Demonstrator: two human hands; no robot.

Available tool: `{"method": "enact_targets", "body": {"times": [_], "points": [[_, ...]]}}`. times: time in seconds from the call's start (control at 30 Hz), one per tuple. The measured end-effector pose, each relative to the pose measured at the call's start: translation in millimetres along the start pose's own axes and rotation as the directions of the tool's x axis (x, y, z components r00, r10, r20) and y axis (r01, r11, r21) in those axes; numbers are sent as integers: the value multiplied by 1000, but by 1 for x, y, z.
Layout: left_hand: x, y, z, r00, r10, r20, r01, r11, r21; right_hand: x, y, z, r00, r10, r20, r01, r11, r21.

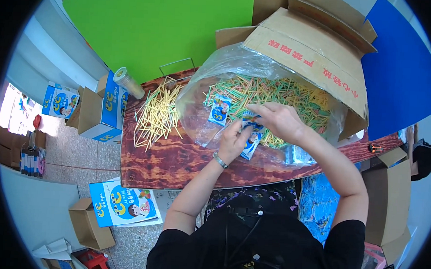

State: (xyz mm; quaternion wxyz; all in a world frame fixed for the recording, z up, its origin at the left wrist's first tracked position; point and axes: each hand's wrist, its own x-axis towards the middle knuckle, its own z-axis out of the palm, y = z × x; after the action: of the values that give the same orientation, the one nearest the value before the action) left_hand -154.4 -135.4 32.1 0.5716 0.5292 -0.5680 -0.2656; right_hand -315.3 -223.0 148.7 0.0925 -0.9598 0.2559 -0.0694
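Note:
My left hand (232, 144), with a band at the wrist, and my right hand (282, 123) meet over an opened clear plastic bag (189, 119). Between them is a small blue-and-white packet (250, 120), pinched by the fingers of both. Fingers partly cover it, so its opening cannot be made out. One similar packet (220, 110) lies to the left on a heap of thin green, pink and yellow sticks (260, 91). Just below my fingers rests another packet (250, 148). More blue packaging (295, 155) shows under the plastic near the table's front edge.
On the reddish wooden table (156, 168), loose yellow sticks (159, 114) lie left of the bag, near a clear tub (129, 82). A large cardboard carton (310, 52) leans behind. Blue printed boxes (126, 205) stand on the floor at left. Another person (422, 160) is at far right.

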Motion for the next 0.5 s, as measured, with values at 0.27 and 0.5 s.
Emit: {"method": "enact_targets", "body": {"times": [0.27,0.5], "points": [[14,-83,-77,991,-126,-52,130,987,98,-12,38,87,977,201,-66,-188,968,164],[37,-111,-91,998,-57,-24,61,866,495,-8,28,133,941,304,-146,-312,949,-33]]}}
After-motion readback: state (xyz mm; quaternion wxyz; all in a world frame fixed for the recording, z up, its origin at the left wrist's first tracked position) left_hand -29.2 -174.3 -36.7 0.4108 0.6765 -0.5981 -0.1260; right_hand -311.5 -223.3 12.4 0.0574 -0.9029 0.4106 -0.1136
